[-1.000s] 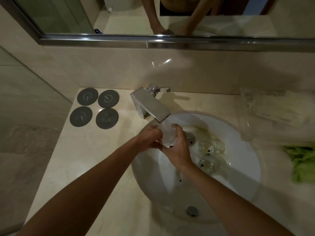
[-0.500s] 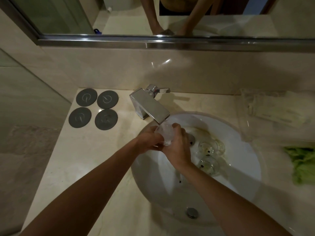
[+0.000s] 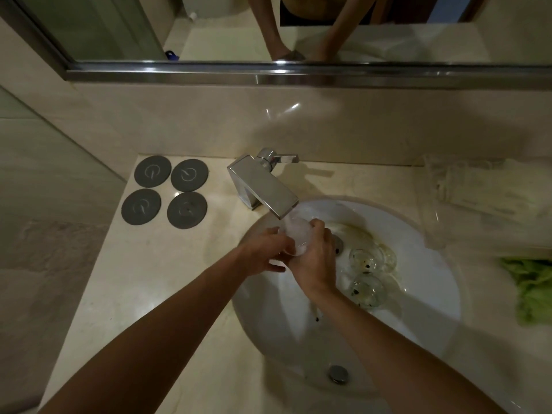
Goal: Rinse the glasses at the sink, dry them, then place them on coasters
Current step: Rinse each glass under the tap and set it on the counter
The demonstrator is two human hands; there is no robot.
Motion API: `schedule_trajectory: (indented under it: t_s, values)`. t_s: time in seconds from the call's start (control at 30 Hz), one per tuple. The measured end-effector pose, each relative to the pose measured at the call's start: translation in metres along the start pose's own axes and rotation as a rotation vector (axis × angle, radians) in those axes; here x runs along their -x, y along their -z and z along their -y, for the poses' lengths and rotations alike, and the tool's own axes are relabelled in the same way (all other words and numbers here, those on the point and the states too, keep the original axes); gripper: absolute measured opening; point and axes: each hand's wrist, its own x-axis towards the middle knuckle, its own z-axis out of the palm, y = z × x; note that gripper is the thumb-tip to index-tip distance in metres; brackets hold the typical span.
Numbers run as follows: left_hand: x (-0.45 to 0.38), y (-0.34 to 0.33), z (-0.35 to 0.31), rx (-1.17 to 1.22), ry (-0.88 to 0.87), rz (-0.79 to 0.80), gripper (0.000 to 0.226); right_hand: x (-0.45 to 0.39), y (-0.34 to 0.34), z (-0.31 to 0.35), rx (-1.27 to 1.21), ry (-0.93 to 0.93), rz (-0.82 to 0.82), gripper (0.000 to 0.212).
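**Fingers on glass, rinse under way**

Fingers [image 3: 317,227] of the right hand [image 3: 313,258] curl round a clear glass [image 3: 297,234], clamped on its far side; left hand [image 3: 265,252] grips the near side, so both hands hold it w/ no slack showing. Glass sits right under the faucet [image 3: 263,186] spout, over the sink [image 3: 433,294] bowl, water running onto it.

To do this step well, I'd say: tilt & turn the glass so the stream reaches inside and rim, rub w/ a thumb, keep it low over the bowl (wet glass is likely slippery, and a drop here would hit hard basin). Don't knock it on the spout edge just above.

Glass itself looks small, transparent, whitish where water froths over it; can't tell if residue is left.

Further in the bowl, two more glasses [image 3: 366,258] stand near each other, right of the hands, w/ dark specks and yellowish film inside, so by my reckoning they await rinsing. Beyond, on the counter [image 3: 119,294] at left, four grey coasters [image 3: 170,191] lie in a square, all bare. Green cloth [image 3: 534,288] at far right, prob. for drying.
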Motion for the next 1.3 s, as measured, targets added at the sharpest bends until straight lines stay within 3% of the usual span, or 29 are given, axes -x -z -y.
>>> schedule_trajectory:
  t_s: [0.03,0.17,0.27,0.43,0.5,0.57,0.67,0.73,0.83,0.9,0.97,1.03,1.1,1.23,1.3]
  values:
    - [-0.001,0.001,0.0,-0.07,-0.046,-0.042,0.052,0.0,0.002,-0.002,0.04,0.041,0.014,0.08]
    - [-0.001,0.005,-0.001,-0.727,-0.445,-0.379,0.019,-0.001,0.009,-0.007,0.105,0.174,0.096,0.086]
    - [-0.002,0.006,-0.003,-0.796,-0.521,-0.434,0.027,-0.007,0.013,-0.008,0.03,0.135,0.159,0.087]
    - [-0.003,0.008,-0.014,-0.8,-0.57,-0.441,0.026,-0.018,0.025,-0.012,-0.106,0.138,0.418,0.091]
    - [-0.003,0.005,-0.015,-0.721,-0.561,-0.453,0.024,-0.019,0.027,-0.009,-0.105,0.136,0.454,0.089]
    - [0.002,-0.001,-0.014,-0.494,-0.511,-0.459,0.022,-0.019,0.023,-0.006,-0.118,0.135,0.384,0.086]
    - [0.008,-0.01,-0.007,0.07,-0.277,-0.128,0.031,-0.017,0.016,-0.006,-0.134,0.065,0.189,0.079]
    - [0.013,-0.018,-0.003,0.299,-0.066,0.06,0.029,-0.016,0.016,-0.007,-0.113,0.046,0.109,0.074]
    - [0.013,-0.022,-0.001,0.389,-0.032,0.08,0.03,-0.014,0.017,-0.01,-0.067,0.05,0.103,0.077]
    - [0.008,-0.014,0.002,0.136,-0.199,-0.045,0.027,-0.012,0.019,-0.012,-0.026,0.091,0.119,0.08]
    - [0.001,-0.005,0.002,-0.478,-0.44,-0.321,0.018,-0.012,0.02,-0.017,0.021,0.129,0.177,0.081]
    - [0.0,-0.003,0.002,-0.751,-0.57,-0.509,0.017,-0.012,0.022,-0.016,0.037,0.124,0.216,0.081]
    - [0.005,-0.008,0.004,-0.645,-0.509,-0.525,0.02,-0.012,0.023,-0.014,0.013,0.119,0.204,0.082]
    - [0.022,-0.024,0.0,0.109,0.068,-0.037,0.013,-0.012,0.025,-0.007,-0.044,0.099,0.153,0.077]
    - [0.025,-0.027,-0.003,0.25,0.133,0.062,0.015,-0.013,0.025,-0.006,-0.054,0.081,0.142,0.077]
